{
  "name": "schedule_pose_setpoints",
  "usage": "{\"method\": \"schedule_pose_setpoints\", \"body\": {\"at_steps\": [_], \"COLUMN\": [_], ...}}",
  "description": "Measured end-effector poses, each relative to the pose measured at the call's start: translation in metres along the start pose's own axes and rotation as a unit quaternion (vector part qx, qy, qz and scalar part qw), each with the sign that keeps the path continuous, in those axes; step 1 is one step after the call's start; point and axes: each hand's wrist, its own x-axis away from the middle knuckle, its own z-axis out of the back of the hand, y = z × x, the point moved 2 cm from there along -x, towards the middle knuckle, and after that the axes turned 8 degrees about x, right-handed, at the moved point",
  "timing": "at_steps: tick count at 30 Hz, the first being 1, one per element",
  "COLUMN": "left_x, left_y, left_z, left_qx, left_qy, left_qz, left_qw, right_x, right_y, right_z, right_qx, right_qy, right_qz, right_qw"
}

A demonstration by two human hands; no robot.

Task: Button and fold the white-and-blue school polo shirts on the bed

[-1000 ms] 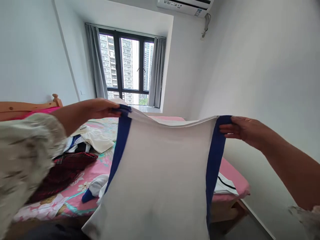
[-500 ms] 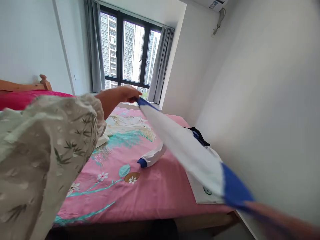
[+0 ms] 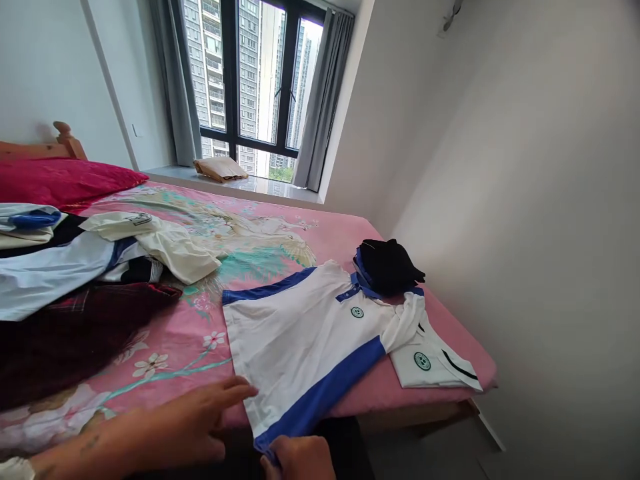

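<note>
A white polo shirt (image 3: 300, 327) with blue side panels lies spread flat on the pink bed sheet (image 3: 170, 353), collar toward the wall. My left hand (image 3: 190, 420) rests at the shirt's near hem, fingers stretched out flat against the edge. My right hand (image 3: 297, 460) is at the bottom of the view, fingers closed on the shirt's blue lower corner. A folded white shirt (image 3: 433, 363) with a green badge lies partly under its sleeve. A folded dark garment (image 3: 387, 267) sits by the collar.
A heap of unfolded clothes (image 3: 90, 267), white, blue and dark plaid, covers the bed's left half. A red pillow (image 3: 60, 180) lies at the wooden headboard. The window sill holds a tan bundle (image 3: 220, 168). A white wall runs close along the bed's right side.
The shirt was held up in the air between both hands, swung over the bed, and now lies flat on the sheet. Both hands have dropped to its near hem.
</note>
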Motion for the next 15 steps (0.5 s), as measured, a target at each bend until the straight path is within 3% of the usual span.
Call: {"method": "schedule_pose_setpoints", "body": {"at_steps": [2, 8, 12, 15], "left_x": [0.005, -0.025, -0.031, -0.029], "left_y": [0.006, 0.031, 0.045, 0.041], "left_z": [-0.026, -0.080, -0.085, -0.082], "left_qx": [0.018, 0.135, 0.139, 0.090], "left_qy": [-0.027, 0.034, 0.007, 0.000], "left_qz": [0.002, -0.060, -0.048, -0.063], "left_qw": [0.999, 0.988, 0.989, 0.994], "right_x": [-0.002, 0.000, 0.011, 0.013], "right_y": [0.003, 0.007, 0.008, 0.027], "right_z": [0.017, 0.063, 0.067, 0.059], "right_qx": [-0.030, -0.138, -0.255, -0.400], "right_qy": [0.028, 0.105, 0.110, 0.117], "right_qz": [0.010, -0.005, -0.036, -0.103], "right_qw": [0.999, 0.985, 0.960, 0.903]}}
